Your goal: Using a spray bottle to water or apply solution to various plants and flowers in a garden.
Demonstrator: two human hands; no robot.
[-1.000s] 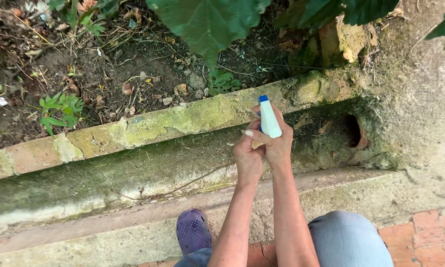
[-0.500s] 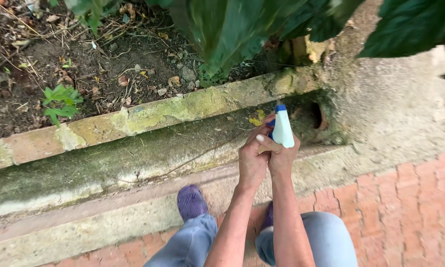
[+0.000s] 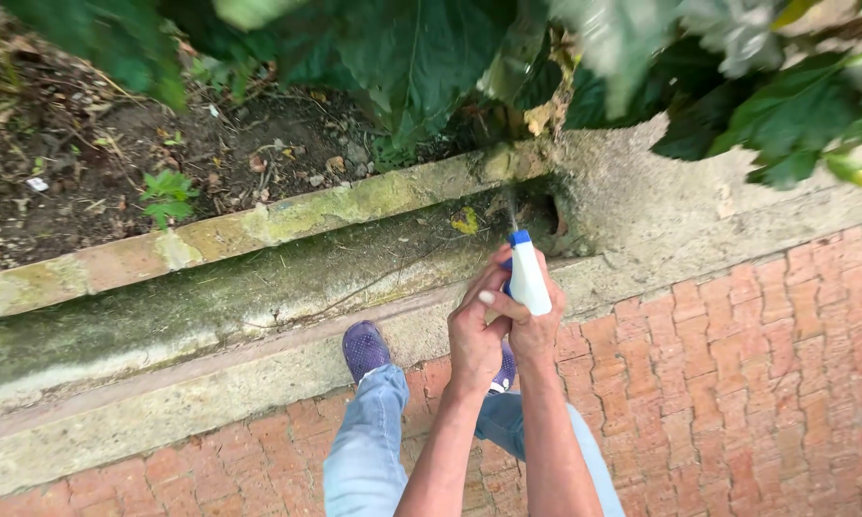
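**Two hands on a spray bottle above the gutter**

At far left, a small weed (image 3: pixel 167 194) grows in bare soil behind a mossy brick edge (image 3: pixel 258 230). Below it runs a damp concrete gutter (image 3: pixel 211 297). A purple shoe (image 3: pixel 365 348) rests on the curb. The left hand (image 3: pixel 476 330) reaches forward, its fingers wrapped across the white spray bottle (image 3: pixel 527 280), steadying it. The right hand (image 3: pixel 534 330) grasps the bottle's base, forearm extended (both arms run nearly parallel). The bottle stands upright with a blue tip, pointing toward a dark hole (image 3: pixel 546 215) in the wall. Red brick paving (image 3: pixel 756 383) fills the right.
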